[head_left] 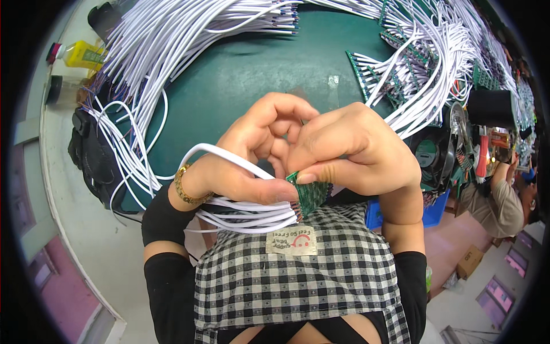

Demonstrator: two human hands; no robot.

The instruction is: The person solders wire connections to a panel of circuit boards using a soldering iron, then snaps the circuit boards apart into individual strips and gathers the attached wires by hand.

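Observation:
Close to my checked apron, my left hand [243,157] grips a bunch of white cables [252,219], its thumb pressed along one cable beside the board. A green circuit board [313,199] joins the cables at their bare, coloured wire ends. My right hand [364,152] pinches the top edge of that board between thumb and bent fingers. The fingertips of both hands come close together above it. One thicker-looking cable arches over my left wrist. Whatever lies behind the curled fingers is hidden.
On the green tabletop [258,71], a thick bundle of white cables [166,40] lies far left. Cables with green boards [412,69] are heaped far right. A yellow bottle [83,55] and black glove [94,152] sit left. A blue bin [436,210] and another person [495,203] are at right.

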